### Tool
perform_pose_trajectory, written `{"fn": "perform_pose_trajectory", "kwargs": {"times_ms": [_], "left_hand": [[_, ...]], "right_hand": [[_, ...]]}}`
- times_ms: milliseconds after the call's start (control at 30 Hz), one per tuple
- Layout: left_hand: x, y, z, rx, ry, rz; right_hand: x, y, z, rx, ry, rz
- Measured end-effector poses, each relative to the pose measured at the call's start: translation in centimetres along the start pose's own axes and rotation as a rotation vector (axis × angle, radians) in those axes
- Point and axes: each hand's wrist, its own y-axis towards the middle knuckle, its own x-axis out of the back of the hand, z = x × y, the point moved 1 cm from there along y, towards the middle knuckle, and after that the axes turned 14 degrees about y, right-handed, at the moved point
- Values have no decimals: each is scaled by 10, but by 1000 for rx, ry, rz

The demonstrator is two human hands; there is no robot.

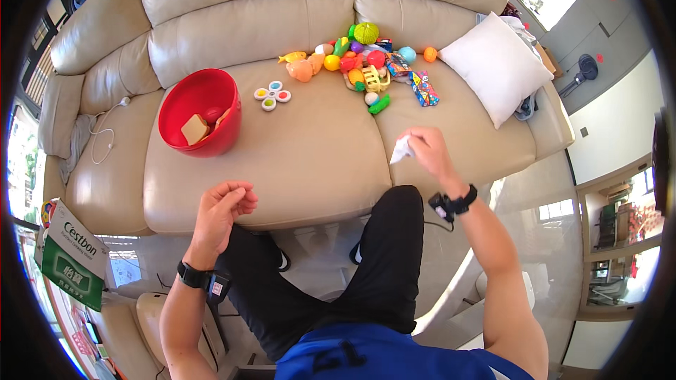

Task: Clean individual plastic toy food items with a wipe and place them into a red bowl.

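My right hand (429, 152) pinches a crumpled white tissue or cloth (402, 151) above the sofa's front, near the seam between two seat cushions. Lower left, my left hand (224, 210) hovers by the seat edge, its fingers loosely curled and nothing visible in them. Beyond it a red plastic bucket (232, 126) stands on the seat, holding a toy bread slice (195, 130) and other pieces partly hidden by its wall. To the bucket's right lies a white flower-shaped pop toy (272, 96) with coloured buttons. Further off is a heap of toys, including a yellow basket (376, 80) and a patterned box (424, 88).
The beige leather sofa (296, 169) spans the view. A white pillow (496, 71) leans at its right end; an orange ball (430, 54) lies near it. A white cable (100, 134) trails on the left seat. A green-and-white carton (74, 256) stands at lower left.
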Motion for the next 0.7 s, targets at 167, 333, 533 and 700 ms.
{"fn": "perform_pose_trajectory", "kwargs": {"times_ms": [167, 333, 533, 700], "left_hand": [[-23, 14, 22, 130, -59, 67], [-39, 28, 28, 143, -70, 87], [-54, 39, 35, 160, -108, 106], [-63, 39, 40, 142, -72, 140]], "right_hand": [[24, 67, -31, 20, -326, 137], [13, 119, -60, 82, -923, 108], [20, 151, -94, -119, -965, 165], [9, 126, -54, -71, -815, 264]]}}
